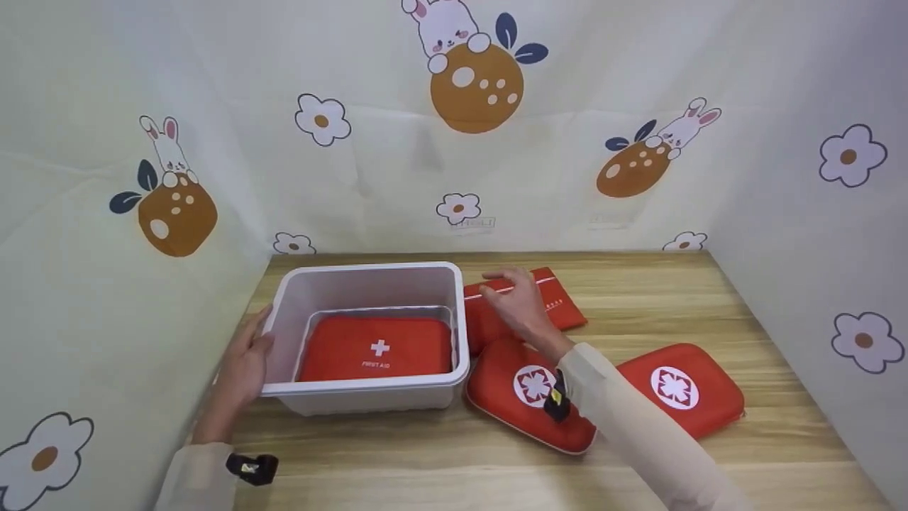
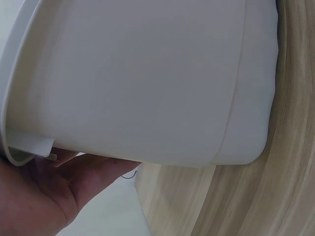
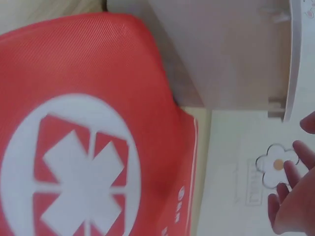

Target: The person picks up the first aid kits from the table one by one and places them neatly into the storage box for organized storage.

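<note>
A white plastic bin [image 1: 365, 397] stands on the left of the wooden table, a red first aid kit [image 1: 340, 348] with a white cross lying inside it. My left hand [image 1: 245, 362] holds the bin's left rim; in the left wrist view, part of the fingers is hidden behind the bin. Off the bin's right side, my right hand [image 1: 521, 301] hovers over a flat red pouch [image 1: 564, 301], its fingers apart and loosely bent around nothing. Below that hand, a red zip case [image 1: 500, 372] with a white round emblem lies against the bin, partly covered by the right wrist.
Another red zip case [image 1: 699, 383] lies on the right, partly behind the right forearm. Patterned cloth walls [image 1: 376, 177] enclose the table [image 1: 766, 440] at the back and both sides. A black wrist camera [image 1: 252, 468] sits on the left sleeve.
</note>
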Demonstrator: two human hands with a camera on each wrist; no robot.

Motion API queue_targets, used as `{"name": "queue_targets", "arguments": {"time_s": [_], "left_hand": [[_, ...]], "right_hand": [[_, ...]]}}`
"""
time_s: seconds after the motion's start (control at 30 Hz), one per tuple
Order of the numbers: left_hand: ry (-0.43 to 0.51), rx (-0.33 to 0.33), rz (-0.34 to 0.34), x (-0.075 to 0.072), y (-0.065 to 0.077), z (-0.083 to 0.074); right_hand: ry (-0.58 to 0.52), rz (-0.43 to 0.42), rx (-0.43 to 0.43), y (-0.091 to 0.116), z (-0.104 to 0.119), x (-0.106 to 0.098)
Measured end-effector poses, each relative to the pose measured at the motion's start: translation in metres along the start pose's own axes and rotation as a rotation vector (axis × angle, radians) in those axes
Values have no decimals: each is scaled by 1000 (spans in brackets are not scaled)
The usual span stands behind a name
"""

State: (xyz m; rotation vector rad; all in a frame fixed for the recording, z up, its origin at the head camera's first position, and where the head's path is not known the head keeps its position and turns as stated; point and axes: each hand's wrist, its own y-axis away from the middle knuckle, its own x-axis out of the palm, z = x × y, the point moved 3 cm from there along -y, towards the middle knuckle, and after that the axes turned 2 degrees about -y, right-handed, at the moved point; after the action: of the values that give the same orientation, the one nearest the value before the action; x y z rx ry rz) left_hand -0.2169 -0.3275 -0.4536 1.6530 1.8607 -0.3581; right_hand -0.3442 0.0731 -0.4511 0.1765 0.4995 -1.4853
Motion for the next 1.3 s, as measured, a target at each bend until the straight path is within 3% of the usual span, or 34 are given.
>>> {"name": "queue_targets", "arguments": {"time_s": [0.17,0.4,0.6,0.77,1.3], "left_hand": [[-2,2,-3,0,-1,0],[0,24,-24,-2,0,0],[-4,20,-19,-2,1,-1],[-2,12,-13,-1,0,0],[1,23,-23,-1,0,0]], "right_hand": [[77,15,117,-2,-26,-15],[131,5,149,-7,-51,-32],[169,23,255,-8,-69,-42],[193,40,283,-7,-84,-49],[254,89,407,-13,-104,-72]]}}
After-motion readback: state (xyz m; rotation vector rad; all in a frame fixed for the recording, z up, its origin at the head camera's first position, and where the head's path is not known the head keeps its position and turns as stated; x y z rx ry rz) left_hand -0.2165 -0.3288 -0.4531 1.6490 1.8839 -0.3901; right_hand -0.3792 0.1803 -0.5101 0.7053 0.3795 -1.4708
